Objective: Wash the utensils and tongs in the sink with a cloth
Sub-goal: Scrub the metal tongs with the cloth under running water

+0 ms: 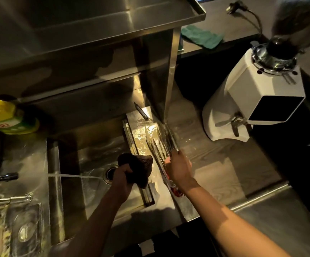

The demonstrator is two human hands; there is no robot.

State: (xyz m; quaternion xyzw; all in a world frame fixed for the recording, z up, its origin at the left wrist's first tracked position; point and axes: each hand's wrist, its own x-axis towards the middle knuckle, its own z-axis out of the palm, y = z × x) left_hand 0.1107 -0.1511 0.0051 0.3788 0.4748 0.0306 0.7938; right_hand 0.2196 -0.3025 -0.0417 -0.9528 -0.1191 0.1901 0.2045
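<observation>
Yellow-capped bottle (5, 115) on the ledge left of the sink: green-yellow label with red characters, too blurred to read. No other writing legible.

Sink (94, 154): stainless steel basin, wet, round drain (109, 175) at the bottom. A thin stream of water runs from the tap (1, 178) on the left across to the drain. Nothing else visible inside the basin.

Left hand (121, 176) clenched on a dark, coarse-textured cloth (137, 166), bunched into a lump, held over the basin just beside its right rim.

Right hand (178, 168) grasping a bundle of metal tongs and utensils (158, 143): long shiny shafts, a red grip end poking out below the wrist. The bundle lies along the wet steel drainboard (137, 130) on the sink's right edge, tips pointing away from the person. Motion-blurred, so I can't count the pieces. Cloth and bundle are near each other; can't tell whether they touch.

A small dark pointed tool (141, 111) lies at the far end of the drainboard.

Right: wood-grain counter (224, 164) with a white boxy grinder (254, 101), chrome collar on top, black front panel. A folded green cloth (201, 37) sits further back.

Lower left: a clear plastic tray (26, 229), contents unclear, and a wire whisk (11, 198) lying flat.
</observation>
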